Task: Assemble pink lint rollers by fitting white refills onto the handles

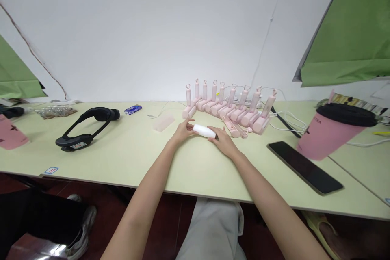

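Note:
A smooth white oblong object [204, 131] with a dark right end lies between my hands, at or just above the table; its exact kind is unclear. My left hand [183, 131] has its fingers closed at the left end. My right hand [223, 142] grips the right end between thumb and fingers. Just behind my hands stands a curved row of several pink devices [224, 110], each with an upright tube topped by a small loop. One pink device [230, 126] lies flat in front of the row, close to my right hand.
The pale table [195, 166] holds a translucent pink block [163, 122], a blue packet [133, 109] and a black headset [88, 128] on the left. A dark phone [304, 166], a pink cup [330, 134] and white cables [292, 120] are on the right. A white wall [146, 40] rises behind.

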Available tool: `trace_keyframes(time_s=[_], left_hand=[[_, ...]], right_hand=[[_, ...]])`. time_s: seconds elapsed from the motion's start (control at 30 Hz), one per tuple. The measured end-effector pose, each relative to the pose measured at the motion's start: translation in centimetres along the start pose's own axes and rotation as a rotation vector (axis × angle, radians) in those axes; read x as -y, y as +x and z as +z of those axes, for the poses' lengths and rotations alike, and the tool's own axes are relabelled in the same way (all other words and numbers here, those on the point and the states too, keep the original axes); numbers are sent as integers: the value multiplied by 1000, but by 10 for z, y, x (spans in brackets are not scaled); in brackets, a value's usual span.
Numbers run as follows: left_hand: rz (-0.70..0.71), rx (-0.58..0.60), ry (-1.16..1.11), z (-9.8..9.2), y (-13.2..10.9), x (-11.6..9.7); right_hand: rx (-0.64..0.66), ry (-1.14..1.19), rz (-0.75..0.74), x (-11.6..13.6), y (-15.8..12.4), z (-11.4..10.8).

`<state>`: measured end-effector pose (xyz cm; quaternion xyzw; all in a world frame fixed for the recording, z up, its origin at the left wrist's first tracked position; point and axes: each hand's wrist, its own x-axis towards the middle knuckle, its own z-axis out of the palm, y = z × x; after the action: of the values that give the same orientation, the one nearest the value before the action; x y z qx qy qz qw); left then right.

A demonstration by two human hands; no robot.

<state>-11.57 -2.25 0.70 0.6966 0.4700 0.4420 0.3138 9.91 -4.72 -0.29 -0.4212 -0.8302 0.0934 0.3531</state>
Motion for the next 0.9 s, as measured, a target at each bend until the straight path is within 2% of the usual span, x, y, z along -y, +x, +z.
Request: trace_keyframes(time_s=[0.23, 0.53, 0.8, 0.9], left_hand=[[3, -10, 51, -4, 0, 8], [39, 47, 203, -9, -6, 5], [29, 39, 720, -34, -8, 10], [35, -9, 775, -34, -9, 9]], right_hand=[[21, 47, 18, 0, 1, -1], [34, 26, 7, -3, 2, 0], [35, -76, 35, 4, -1, -4], [6, -92, 42, 6, -1, -6]])
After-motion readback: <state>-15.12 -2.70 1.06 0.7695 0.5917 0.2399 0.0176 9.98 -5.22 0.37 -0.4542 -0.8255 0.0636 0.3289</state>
